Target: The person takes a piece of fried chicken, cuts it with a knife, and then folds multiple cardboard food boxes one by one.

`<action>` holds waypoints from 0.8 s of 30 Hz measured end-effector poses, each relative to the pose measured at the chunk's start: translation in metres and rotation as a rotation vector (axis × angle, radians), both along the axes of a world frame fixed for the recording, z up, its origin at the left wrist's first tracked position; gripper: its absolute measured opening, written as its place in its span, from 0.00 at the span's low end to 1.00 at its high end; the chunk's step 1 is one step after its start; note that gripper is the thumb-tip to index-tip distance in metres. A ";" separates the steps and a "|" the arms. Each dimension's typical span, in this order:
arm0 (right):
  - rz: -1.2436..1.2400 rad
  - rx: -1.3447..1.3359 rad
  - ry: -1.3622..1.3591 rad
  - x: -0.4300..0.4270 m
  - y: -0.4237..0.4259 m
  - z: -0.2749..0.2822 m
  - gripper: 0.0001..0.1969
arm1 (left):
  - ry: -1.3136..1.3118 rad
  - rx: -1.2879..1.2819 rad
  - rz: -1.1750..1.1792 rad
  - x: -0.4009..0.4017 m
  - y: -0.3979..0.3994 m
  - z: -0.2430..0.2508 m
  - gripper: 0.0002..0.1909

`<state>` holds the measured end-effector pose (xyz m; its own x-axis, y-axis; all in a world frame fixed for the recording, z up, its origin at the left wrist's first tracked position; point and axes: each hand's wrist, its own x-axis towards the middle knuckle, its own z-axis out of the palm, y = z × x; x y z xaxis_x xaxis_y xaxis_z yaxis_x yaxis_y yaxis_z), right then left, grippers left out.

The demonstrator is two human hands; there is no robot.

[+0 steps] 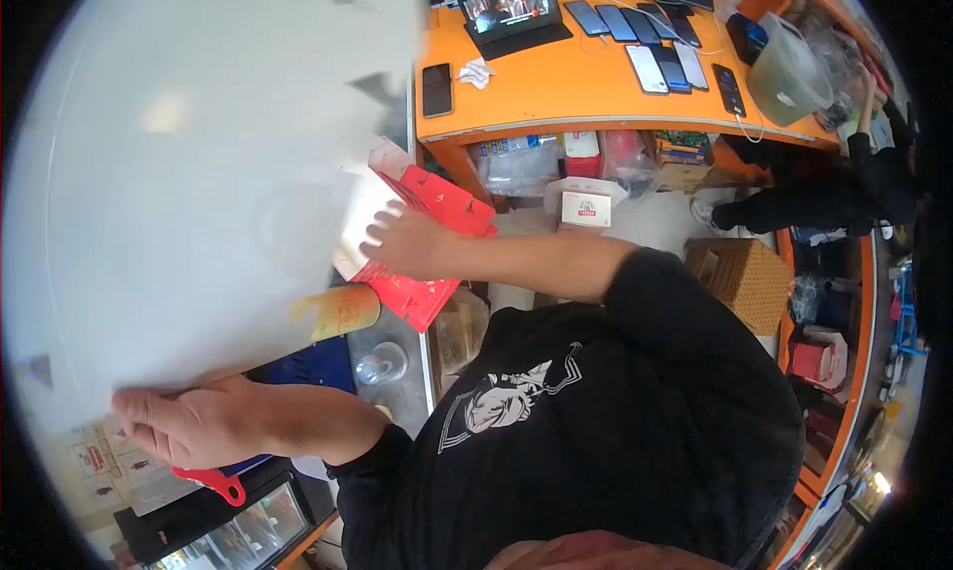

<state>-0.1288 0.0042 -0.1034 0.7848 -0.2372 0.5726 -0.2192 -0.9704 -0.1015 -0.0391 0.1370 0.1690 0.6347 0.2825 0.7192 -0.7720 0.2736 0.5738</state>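
Note:
A large whitish, partly see-through sheet (pixel 201 197) spreads across the left of the view and veils what lies behind it. My left hand (pixel 186 421) is curled at its lower edge and appears to grip it. Farther up, my right hand (pixel 413 242) lies palm down over a pile of red printed cardboard cartons (pixel 417 302), fingers spread and blurred. White inner sides of the cartons show past its fingertips. Beside the pile is a yellow cylindrical container (pixel 346 311), and a clear plastic cup or lid (pixel 382 363) stands close to it.
A red handle with a hole (pixel 223 486) sticks out below my left hand. An orange counter (pixel 521 112) carries a tablet (pixel 514 11), several phones (pixel 646 69) and a translucent tub (pixel 789 75). Beneath are cartons (pixel 586 209). Another person (pixel 826 197) and a woven stool (pixel 744 287) are at right.

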 end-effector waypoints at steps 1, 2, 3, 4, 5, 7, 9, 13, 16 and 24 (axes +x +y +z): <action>0.003 0.081 -0.127 -0.024 0.002 0.011 0.11 | 0.094 0.010 -0.007 -0.002 0.005 -0.001 0.18; -0.066 0.219 -0.096 -0.056 0.006 0.022 0.13 | 0.112 0.119 0.037 0.001 0.011 -0.008 0.17; -0.140 0.370 -0.121 -0.093 0.006 0.022 0.15 | 0.187 0.168 0.028 -0.024 -0.006 -0.013 0.15; -0.195 0.521 -0.170 -0.128 0.009 0.026 0.17 | 0.195 0.123 -0.206 -0.024 -0.008 -0.026 0.13; -0.193 0.691 -0.186 -0.162 0.014 0.031 0.18 | 0.241 0.135 -0.372 -0.033 -0.016 -0.036 0.10; -0.100 1.068 -0.371 -0.238 0.025 0.022 0.19 | 0.309 0.173 -0.770 -0.061 -0.045 -0.068 0.03; 0.198 1.517 -0.803 -0.298 0.053 0.010 0.20 | 0.352 0.365 -0.888 -0.102 -0.067 -0.100 0.06; 0.580 1.604 -1.020 -0.354 0.105 -0.002 0.36 | 0.744 0.424 -1.090 -0.152 -0.073 -0.197 0.07; 0.587 1.921 -1.103 -0.371 0.114 0.037 0.36 | 0.857 0.436 -1.056 -0.179 -0.062 -0.256 0.07; -0.468 1.964 -1.190 -0.425 0.134 -0.069 0.19 | 1.378 0.720 -1.234 -0.242 0.020 -0.327 0.12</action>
